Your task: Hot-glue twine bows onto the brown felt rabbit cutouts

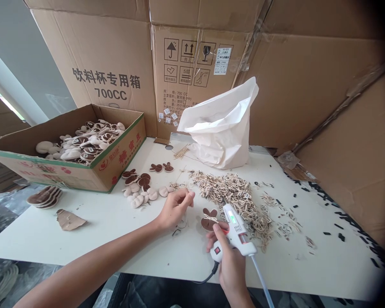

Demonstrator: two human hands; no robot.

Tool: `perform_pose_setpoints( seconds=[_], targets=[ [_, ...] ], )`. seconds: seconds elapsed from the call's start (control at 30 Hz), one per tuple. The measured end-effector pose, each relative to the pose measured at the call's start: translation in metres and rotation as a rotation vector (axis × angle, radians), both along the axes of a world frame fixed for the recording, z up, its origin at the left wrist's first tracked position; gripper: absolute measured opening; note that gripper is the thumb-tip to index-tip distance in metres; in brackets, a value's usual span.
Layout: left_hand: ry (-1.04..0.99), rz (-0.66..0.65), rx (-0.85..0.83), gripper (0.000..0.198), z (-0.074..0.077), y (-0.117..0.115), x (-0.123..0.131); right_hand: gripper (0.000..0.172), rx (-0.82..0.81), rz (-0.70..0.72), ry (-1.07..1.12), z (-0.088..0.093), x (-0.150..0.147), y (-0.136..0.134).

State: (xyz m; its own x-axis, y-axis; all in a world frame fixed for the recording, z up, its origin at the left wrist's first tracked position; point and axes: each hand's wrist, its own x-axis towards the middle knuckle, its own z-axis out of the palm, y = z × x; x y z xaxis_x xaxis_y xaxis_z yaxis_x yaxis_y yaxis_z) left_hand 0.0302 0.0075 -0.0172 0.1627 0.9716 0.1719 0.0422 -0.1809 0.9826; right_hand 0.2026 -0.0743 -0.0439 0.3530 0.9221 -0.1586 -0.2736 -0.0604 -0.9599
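Observation:
My right hand (227,256) is wrapped round a white hot glue gun (235,226) with a lit green panel and a red switch; its nozzle points away, toward a pile of small cream bows (231,188). Just left of the gun, by my right fingertips, is a brown bunny-head shape (208,223) with a cream bow across it. My left hand (176,209) is closed, with thumb and fingers pressed together above the table; what they hold, if anything, is hidden. Beyond it are cream bunny-shaped pieces (136,199) and brown ones (144,179).
A cardboard box (115,160) of finished-looking bunny pieces stands at the left. Near it lie a brown stack (45,196) and a torn cardboard scrap (69,219). A white bag (223,137) stands at the back. Black bits (341,236) are scattered right. Large cartons (115,51) wall the table.

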Motion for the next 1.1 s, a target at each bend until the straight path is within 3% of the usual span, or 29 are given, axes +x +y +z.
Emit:
perform_pose_setpoints(
  seconds=[0.1, 0.43, 0.8, 0.9, 1.1],
  targets=[
    [-0.081, -0.013, -0.017, 0.036, -0.0006, 0.0011, 0.001, 0.044, 0.002, 0.003, -0.005, 0.0009, -0.0003, 0.0002],
    [-0.103, -0.037, -0.089, 0.036, -0.008, 0.0022, 0.0019, 0.045, 0.008, -0.01, -0.007, 0.0024, -0.002, 0.0006],
    [-0.004, -0.039, -0.05, 0.026, -0.0085, 0.0031, 0.0007, 0.046, -0.004, -0.016, 0.008, 0.0053, -0.0022, -0.0007],
    [-0.025, -0.051, -0.038, 0.031, -0.0081, 0.0024, 0.0006, 0.045, 0.002, -0.004, 0.001, 0.0033, -0.0017, 0.0],
    [-0.121, -0.207, -0.072, 0.03, -0.0045, -0.0004, -0.0006, 0.043, 0.011, -0.019, 0.002, 0.001, -0.0016, 0.0008]
  ],
)
